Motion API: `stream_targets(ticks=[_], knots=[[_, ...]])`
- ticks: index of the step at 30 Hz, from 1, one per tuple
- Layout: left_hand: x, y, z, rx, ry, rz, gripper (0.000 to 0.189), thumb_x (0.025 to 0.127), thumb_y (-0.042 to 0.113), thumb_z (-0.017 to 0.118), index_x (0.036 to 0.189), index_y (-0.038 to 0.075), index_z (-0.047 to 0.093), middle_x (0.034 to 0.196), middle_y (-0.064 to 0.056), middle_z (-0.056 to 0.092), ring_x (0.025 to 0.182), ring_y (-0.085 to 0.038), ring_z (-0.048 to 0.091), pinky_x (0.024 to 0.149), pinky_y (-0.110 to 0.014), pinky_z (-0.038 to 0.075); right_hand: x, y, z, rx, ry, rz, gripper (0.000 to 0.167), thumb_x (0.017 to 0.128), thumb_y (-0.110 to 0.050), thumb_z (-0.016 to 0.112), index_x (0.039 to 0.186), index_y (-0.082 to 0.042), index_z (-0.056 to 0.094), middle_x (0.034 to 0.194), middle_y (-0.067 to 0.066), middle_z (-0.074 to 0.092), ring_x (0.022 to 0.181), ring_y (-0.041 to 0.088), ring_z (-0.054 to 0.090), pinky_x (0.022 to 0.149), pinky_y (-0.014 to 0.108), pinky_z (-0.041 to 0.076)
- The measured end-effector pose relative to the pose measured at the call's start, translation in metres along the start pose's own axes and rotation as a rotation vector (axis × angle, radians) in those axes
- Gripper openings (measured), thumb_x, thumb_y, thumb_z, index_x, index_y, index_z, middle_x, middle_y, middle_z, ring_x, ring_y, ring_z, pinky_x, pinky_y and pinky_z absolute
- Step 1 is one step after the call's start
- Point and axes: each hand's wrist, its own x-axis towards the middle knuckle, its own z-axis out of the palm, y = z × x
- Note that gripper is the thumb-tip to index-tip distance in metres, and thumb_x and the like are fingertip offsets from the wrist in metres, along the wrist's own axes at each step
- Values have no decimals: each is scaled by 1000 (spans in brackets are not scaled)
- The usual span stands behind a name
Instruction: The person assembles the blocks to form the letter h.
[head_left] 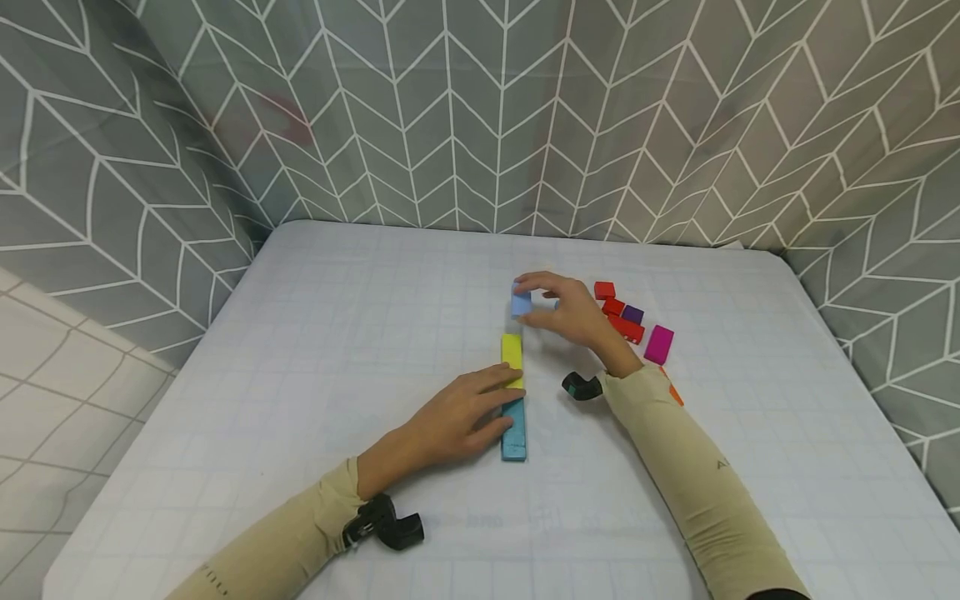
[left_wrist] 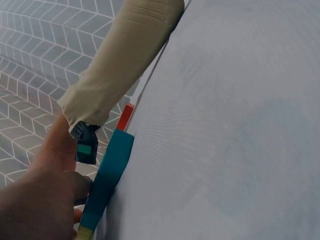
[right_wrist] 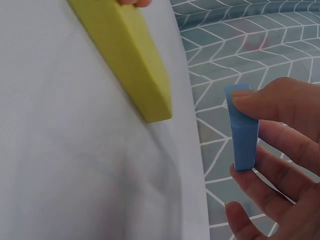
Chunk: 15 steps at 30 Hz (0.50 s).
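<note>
A light blue block (head_left: 521,302) is pinched between the thumb and fingers of my right hand (head_left: 566,310), just beyond the far end of a yellow block (head_left: 512,350). In the right wrist view the thumb lies on one end of the light blue block (right_wrist: 244,135), with a fingertip at the other, apart from the yellow block (right_wrist: 122,55). My left hand (head_left: 461,414) rests with extended fingers across the yellow block and a teal block (head_left: 513,442), which lie end to end in a line. The teal block (left_wrist: 107,175) also shows beside the hand in the left wrist view.
Right of my right hand lie several red blocks (head_left: 626,328), a purple block (head_left: 633,315) and a magenta block (head_left: 659,344). An orange block (head_left: 677,395) is partly hidden by the right sleeve. A patterned curtain (head_left: 480,117) hangs behind the white table (head_left: 337,292).
</note>
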Motion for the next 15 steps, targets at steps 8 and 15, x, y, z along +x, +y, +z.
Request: stream_targets(ticks=[8,15], knots=[[0,0,0,-7,4,5,43,104,24,66,143,6,63,157,-10,48,149,-25,36,120,-41,31,0,4,7,17,-41,10,40,89,-9,79,129,-7,72,145,8,60,133,29,53,108,52,47],[-1,0,1,0,-3,-8,44,104,25,65,144,8,62,158,-8,47,150,-22,35,120,-41,31,0,7,12,16,-65,-7,39,89,-6,81,127,-5,72,144,10,60,135,29,53,109,52,46]])
